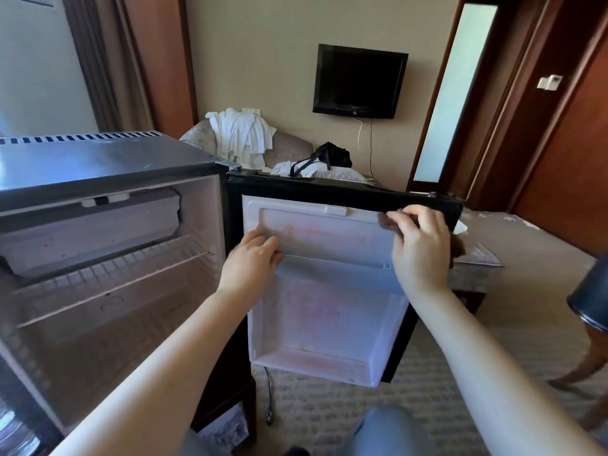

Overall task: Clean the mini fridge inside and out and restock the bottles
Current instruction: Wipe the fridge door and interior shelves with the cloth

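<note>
We have the mini fridge point(108, 166) standing wide open at our left, its door point(329, 189) swung out to the right. Our left grip point(253, 261) is clenched on the left end of the door rail point(332, 261), fingers curled over it. Our right grip point(421, 245) grasps the door's upper outer corner, fingers hooked at the dark edge. No cloth shows in either one, and no bottles are in view — the wire shelf point(108, 274) and the lower door bin point(312, 360) are bare.

We judge this to be the cleaning stage: reddish stains point(322, 232) mark the white door liner.

What could go wrong from here:
- If we are freeing the rail, pulling one end harder than the other could twist the thin plastic and crack it or its clips.
- The door hangs on its hinge; a tug from the right could swing it or drag the whole fridge.
- A cord point(269, 396) trails on the carpet just below the door — a foot could catch it.
</note>
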Available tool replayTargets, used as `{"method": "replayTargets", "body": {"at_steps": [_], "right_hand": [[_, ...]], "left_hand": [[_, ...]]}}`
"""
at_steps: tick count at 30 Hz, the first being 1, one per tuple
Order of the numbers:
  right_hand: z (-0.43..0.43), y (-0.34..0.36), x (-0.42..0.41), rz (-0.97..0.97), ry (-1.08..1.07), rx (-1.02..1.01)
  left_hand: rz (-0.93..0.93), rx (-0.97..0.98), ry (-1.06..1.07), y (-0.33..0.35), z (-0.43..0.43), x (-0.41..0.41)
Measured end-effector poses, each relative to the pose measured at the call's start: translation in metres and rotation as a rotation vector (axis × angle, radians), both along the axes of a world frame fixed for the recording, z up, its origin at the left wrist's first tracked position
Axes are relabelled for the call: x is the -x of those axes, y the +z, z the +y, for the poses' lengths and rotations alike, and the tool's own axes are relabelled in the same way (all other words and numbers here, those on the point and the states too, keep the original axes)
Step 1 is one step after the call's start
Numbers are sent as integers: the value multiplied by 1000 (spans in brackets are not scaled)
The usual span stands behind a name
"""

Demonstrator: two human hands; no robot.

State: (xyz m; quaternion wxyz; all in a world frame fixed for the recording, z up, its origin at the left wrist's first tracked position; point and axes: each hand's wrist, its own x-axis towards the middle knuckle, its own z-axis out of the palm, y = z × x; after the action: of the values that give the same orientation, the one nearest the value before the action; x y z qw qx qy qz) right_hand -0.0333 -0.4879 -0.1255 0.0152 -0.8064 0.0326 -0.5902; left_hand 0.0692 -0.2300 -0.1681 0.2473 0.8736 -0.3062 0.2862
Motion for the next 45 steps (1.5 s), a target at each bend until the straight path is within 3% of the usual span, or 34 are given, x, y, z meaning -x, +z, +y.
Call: {"method": "replayTargets", "body": {"at_steps": [3, 7, 13, 20, 25, 27, 31, 33, 35, 38, 40, 45], "right_hand": [[22, 6, -15, 45, 86, 30], [25, -3, -21, 182, 280, 234], [-7, -18, 19, 365, 34, 250], [-2, -13, 22, 358, 121, 287], [17, 13, 12, 84, 166, 173], [22, -3, 7, 154, 131, 133], [25, -15, -5, 562, 29, 5], [24, -5, -11, 708, -17, 35], [25, 7, -12, 625, 48, 65], [20, 17, -13, 315, 159, 16], [24, 10, -15, 340, 167, 62], [31, -11, -28, 641, 162, -12]], "left_hand": [[-88, -27, -3, -1, 2, 2], [-117, -47, 28, -3, 5, 3], [-121, -29, 58, -6, 0, 7], [-130, -44, 77, -8, 5, 12], [-142, -50, 86, -8, 9, 13], [-138, -60, 91, -7, 8, 13], [-127, -86, 99, -6, 0, 11], [-119, -100, 109, -6, -4, 12], [-125, -127, 115, -6, -5, 12], [-143, -140, 134, -7, -4, 12], [-141, -133, 134, -9, -3, 14], [-148, -159, 145, -7, -4, 15]]}}
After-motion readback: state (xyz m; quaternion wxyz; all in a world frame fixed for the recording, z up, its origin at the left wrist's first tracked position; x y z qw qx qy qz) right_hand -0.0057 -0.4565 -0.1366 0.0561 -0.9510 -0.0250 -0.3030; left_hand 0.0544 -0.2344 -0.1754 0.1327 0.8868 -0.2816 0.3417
